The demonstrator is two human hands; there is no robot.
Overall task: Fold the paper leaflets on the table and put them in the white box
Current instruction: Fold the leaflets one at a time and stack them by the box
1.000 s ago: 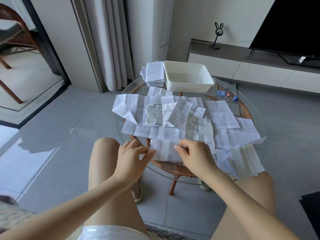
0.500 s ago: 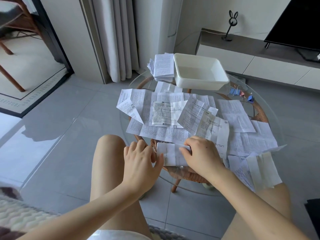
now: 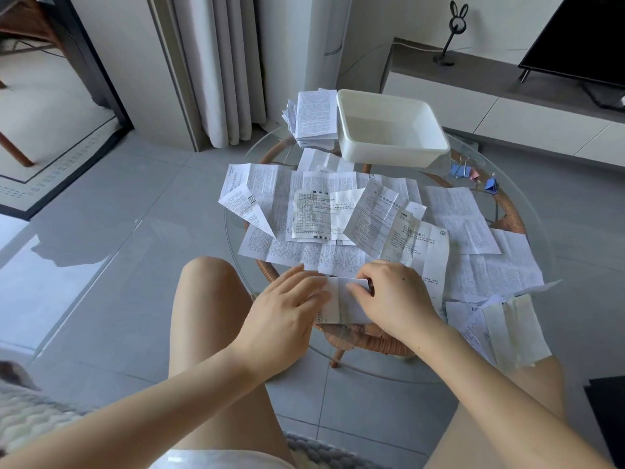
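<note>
Pressing with flat fingers, left hand [image 3: 287, 316] pins the folded white paper leaflet [image 3: 341, 301] at the near edge of the round glass table [image 3: 372, 370]; right hand [image 3: 394, 296] curls over it, apparently pinching. White rectangular plastic box [image 3: 389, 130] sits opposite.

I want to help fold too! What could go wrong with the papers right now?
The leaflet between the left hand and right hand sits close to the near edge of the glass table, so it might slide off. The loose leaflets beside the right arm hang over the edge; a nudge could drop them.
</note>
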